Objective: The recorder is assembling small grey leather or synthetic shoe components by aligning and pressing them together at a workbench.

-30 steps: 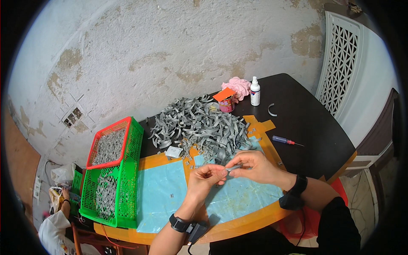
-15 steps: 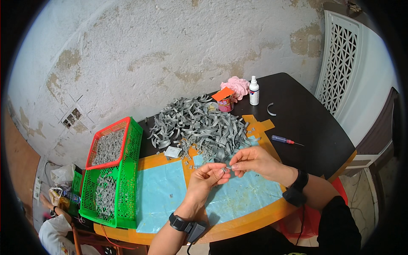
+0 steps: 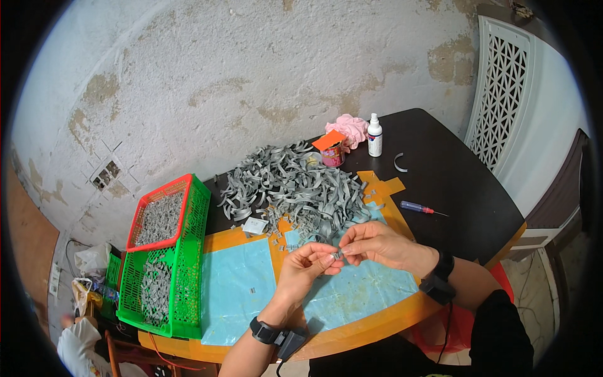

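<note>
The left hand [image 3: 308, 264] pinches a small grey piece [image 3: 337, 256] over the blue sheet [image 3: 239, 283], and the right hand [image 3: 380, 246], thumb and finger pressed together, appears to nip its two-o'clock end. At nine o'clock from the hands, many short grey pieces lie in the red basket [image 3: 186, 207] and green basket [image 3: 191, 270], which I judge the finished share. At eleven o'clock a large heap of grey strips [image 3: 276, 182] lies loose; by its bulk, considerable work appears outstanding.
</note>
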A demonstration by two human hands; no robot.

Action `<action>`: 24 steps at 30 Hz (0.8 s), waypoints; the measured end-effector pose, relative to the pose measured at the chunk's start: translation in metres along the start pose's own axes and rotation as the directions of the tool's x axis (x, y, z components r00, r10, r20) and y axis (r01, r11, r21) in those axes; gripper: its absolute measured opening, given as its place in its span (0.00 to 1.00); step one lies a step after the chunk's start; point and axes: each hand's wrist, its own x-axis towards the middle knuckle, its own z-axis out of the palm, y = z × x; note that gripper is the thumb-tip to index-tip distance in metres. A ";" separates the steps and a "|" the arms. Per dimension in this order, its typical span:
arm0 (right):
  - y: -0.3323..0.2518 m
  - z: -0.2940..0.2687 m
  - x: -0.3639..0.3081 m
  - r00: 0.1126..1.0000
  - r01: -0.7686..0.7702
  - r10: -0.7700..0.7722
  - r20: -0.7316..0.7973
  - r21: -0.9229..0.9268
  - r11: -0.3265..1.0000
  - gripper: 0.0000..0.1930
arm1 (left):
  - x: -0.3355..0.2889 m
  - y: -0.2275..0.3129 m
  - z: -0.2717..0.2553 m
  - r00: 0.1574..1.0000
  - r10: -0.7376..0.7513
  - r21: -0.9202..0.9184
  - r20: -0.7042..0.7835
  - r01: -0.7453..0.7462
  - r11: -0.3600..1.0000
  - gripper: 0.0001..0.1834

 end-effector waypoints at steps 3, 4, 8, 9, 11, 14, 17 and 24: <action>0.000 0.000 0.000 0.999 0.037 -0.039 -0.022 -0.070 0.997 0.07 | 0.000 0.000 0.000 1.000 -0.001 0.011 -0.003 0.001 1.000 0.08; 0.000 0.000 0.000 0.998 0.054 -0.058 -0.030 -0.117 0.992 0.07 | 0.001 -0.001 0.000 1.000 -0.001 0.011 -0.003 0.001 1.000 0.08; 0.003 -0.001 0.001 0.993 0.108 -0.116 -0.036 -0.177 0.978 0.07 | 0.001 -0.002 0.000 1.000 -0.012 0.030 -0.016 0.012 0.999 0.09; 0.003 -0.001 0.001 0.990 0.119 -0.131 -0.051 -0.199 0.973 0.07 | 0.002 -0.003 0.000 1.000 -0.006 0.041 -0.023 0.006 0.999 0.09; 0.005 0.000 0.001 0.987 0.129 -0.147 -0.065 -0.222 0.966 0.07 | 0.002 -0.006 -0.002 1.000 0.009 0.052 -0.024 -0.007 0.999 0.09; 0.005 0.004 0.000 0.976 0.177 -0.206 -0.070 -0.298 0.938 0.07 | 0.002 -0.008 0.001 0.999 0.028 0.067 -0.023 -0.027 0.997 0.09; 0.001 0.009 -0.003 0.978 0.141 -0.175 -0.118 -0.249 0.958 0.07 | 0.002 -0.009 0.002 0.999 0.040 0.068 -0.020 -0.039 0.997 0.09; 0.004 0.014 -0.004 0.955 0.180 -0.247 -0.164 -0.344 0.922 0.06 | 0.002 -0.010 0.004 0.996 0.064 0.092 -0.055 -0.059 0.994 0.09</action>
